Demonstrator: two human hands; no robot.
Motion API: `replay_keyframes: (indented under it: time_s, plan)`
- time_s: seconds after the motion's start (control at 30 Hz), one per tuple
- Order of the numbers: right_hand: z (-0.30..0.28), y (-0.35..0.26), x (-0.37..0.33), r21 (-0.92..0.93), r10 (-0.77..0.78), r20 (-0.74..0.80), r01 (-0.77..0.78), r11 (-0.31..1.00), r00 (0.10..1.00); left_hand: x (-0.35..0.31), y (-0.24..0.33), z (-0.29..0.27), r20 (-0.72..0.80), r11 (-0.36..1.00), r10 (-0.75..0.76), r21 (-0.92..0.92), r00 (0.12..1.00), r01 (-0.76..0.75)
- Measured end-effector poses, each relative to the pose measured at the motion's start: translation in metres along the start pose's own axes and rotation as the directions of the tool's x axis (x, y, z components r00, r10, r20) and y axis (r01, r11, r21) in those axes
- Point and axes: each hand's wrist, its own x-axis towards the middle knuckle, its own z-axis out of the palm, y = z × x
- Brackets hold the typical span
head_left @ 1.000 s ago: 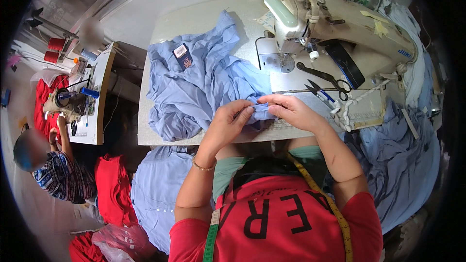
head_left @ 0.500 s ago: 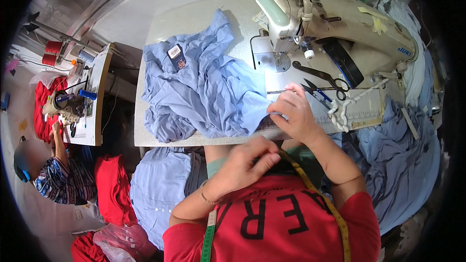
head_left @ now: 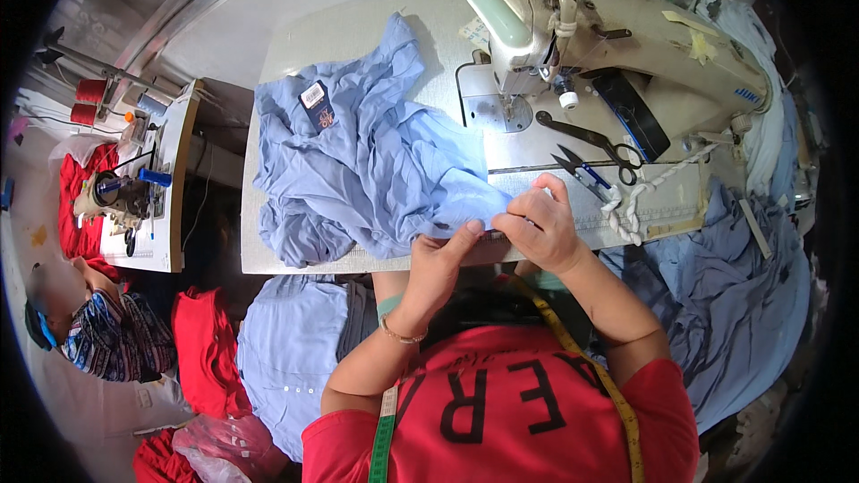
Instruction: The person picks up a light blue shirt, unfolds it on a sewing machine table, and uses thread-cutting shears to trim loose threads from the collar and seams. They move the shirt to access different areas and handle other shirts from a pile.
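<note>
A light blue shirt point(head_left: 358, 161) lies crumpled over the left part of the sewing table, a dark tag point(head_left: 318, 105) on top of it. My left hand point(head_left: 440, 261) is closed on the shirt's near edge, thumb on top. Close beside it, my right hand point(head_left: 543, 225) pinches the corner of the same edge, so the cloth runs between both hands at the table's front. Beyond them stands the sewing machine point(head_left: 528, 54), its needle and foot above the metal plate point(head_left: 488, 94), apart from the shirt.
Right of my hands lie large scissors point(head_left: 595, 139), small snips point(head_left: 582, 170), a black case point(head_left: 631, 112) and a white cord point(head_left: 631, 215). Blue garments point(head_left: 716, 304) hang at the right; folded blue cloth point(head_left: 295, 349) and red cloth point(head_left: 208, 349) sit left. Another person point(head_left: 116, 326) works at a second machine.
My left hand has moved up and forward from in front of my chest to the shirt's near edge and taken hold of it. My right hand stays at the corner, slightly shifted.
</note>
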Motion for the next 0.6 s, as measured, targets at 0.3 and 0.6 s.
replay_keyframes:
  time_s: [0.3, 0.6]
  plan:
    - [0.001, 0.001, 0.002, 0.042, 0.042, 0.019, -0.043, 0.998, 0.999, 0.008, 0.002, 0.005, 0.011, 0.998, -0.016, 0.059, 1.0, 0.016]
    - [-0.018, -0.009, 0.02, 0.124, 0.199, 0.155, -0.219, 0.968, 0.968, 0.006, 0.006, 0.004, -0.009, 0.987, -0.043, 0.154, 0.999, 0.044]
